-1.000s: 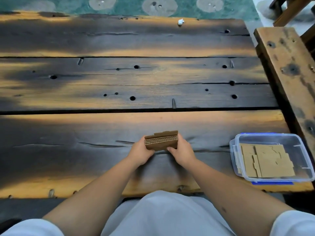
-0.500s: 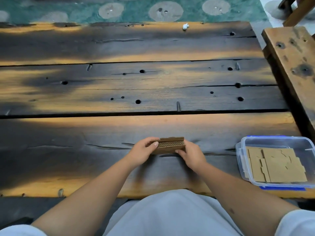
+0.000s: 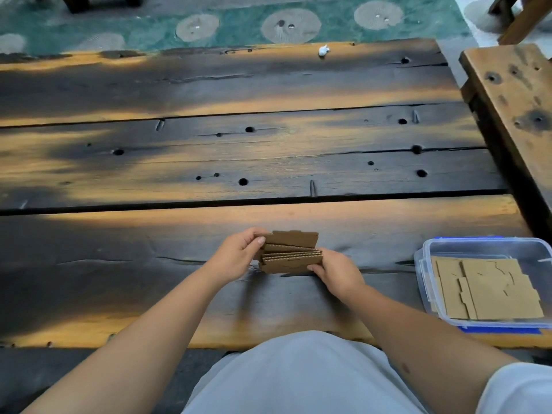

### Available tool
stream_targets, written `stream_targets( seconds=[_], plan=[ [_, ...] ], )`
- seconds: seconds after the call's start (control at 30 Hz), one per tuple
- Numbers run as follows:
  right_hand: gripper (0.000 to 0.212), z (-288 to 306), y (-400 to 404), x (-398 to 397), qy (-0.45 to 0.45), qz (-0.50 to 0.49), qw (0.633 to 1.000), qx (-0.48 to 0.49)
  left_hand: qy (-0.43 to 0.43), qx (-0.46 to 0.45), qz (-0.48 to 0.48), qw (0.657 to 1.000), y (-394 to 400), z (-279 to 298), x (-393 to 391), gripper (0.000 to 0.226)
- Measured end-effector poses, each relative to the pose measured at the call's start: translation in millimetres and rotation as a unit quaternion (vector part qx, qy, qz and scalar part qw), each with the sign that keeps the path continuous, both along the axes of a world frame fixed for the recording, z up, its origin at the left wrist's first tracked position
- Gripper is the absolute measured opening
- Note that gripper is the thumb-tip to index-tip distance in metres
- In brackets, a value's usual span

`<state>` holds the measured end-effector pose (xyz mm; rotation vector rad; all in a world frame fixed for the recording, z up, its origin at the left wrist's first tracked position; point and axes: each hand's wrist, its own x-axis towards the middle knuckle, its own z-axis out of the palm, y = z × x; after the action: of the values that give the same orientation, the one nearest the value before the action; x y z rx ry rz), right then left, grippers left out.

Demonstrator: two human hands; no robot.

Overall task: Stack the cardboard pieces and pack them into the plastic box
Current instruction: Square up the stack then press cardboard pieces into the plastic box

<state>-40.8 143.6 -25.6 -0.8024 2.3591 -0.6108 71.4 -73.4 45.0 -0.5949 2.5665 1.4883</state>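
Observation:
A small stack of brown cardboard pieces (image 3: 291, 253) stands on edge on the dark wooden table (image 3: 268, 162), near its front edge, its layers fanned slightly apart. My left hand (image 3: 239, 258) grips the stack's left end with fingers curled over the top. At the stack's lower right corner my right hand (image 3: 336, 273) holds it. To the right sits a clear plastic box (image 3: 484, 249) with a blue rim, holding flat cardboard pieces (image 3: 490, 291) laid on its bottom.
A wooden bench (image 3: 519, 94) runs along the table's right side, just behind the box. A small white scrap (image 3: 324, 50) lies near the far edge. Beyond the table is a green patterned rug (image 3: 245, 25). My lap in light clothing fills the bottom.
The stack has tipped and its pieces have fanned apart between my hands. My left fingers moved up over its top. The camera has tilted a little downward.

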Motion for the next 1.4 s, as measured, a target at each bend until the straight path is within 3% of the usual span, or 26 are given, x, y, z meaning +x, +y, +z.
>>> stream_targets(
  seconds=[0.17, 0.43, 0.6, 0.7, 0.9, 1.1, 1.17, 1.3, 1.4],
  plan=[
    [0.012, 2.0, -1.0, -4.3, 0.002, 0.016, 1.0, 0.001, 0.027, -0.024, -0.013, 0.999, -3.6, 15.0, -16.7, 0.022],
    [0.012, 1.8, 1.7, -13.1, 0.004, 0.035, 0.999, -0.001, -0.079, -0.023, -0.009, 0.997, -11.9, -9.2, -12.6, 0.019],
    [0.009, 2.3, 0.7, -16.3, 0.006, 0.061, 0.998, -0.005, -0.04, -0.074, 0.009, 0.996, -16.1, -2.5, -21.7, 0.016],
    [0.007, 2.2, -0.9, -17.8, 0.006, 0.069, 0.998, -0.009, -0.037, -0.171, -0.084, 0.981, -12.8, 1.7, -32.2, 0.018],
    [0.008, 1.3, -3.3, -17.4, 0.003, 0.045, 0.999, -0.019, -0.073, -0.186, -0.216, 0.956, 8.2, 2.3, -57.6, 0.027],
    [0.02, 0.0, -6.3, -16.8, -0.006, 0.018, 0.999, -0.035, -0.082, -0.313, -0.285, 0.902, 14.3, 1.2, -68.8, 0.027],
    [0.018, -1.1, -6.3, -16.9, -0.01, 0.012, 0.999, -0.034, -0.099, -0.307, -0.299, 0.898, 15.4, -0.4, -71.0, 0.029],
    [0.02, -4.5, -2.3, -17.3, -0.025, -0.009, 1.0, -0.016, -0.129, -0.208, -0.283, 0.927, 19.5, -7.9, -68.7, 0.034],
    [0.031, -7.2, -1.3, -17.9, -0.018, -0.029, 0.999, 0.011, -0.15, -0.229, -0.302, 0.913, 18.8, -13.8, -59.9, 0.043]
  ],
)
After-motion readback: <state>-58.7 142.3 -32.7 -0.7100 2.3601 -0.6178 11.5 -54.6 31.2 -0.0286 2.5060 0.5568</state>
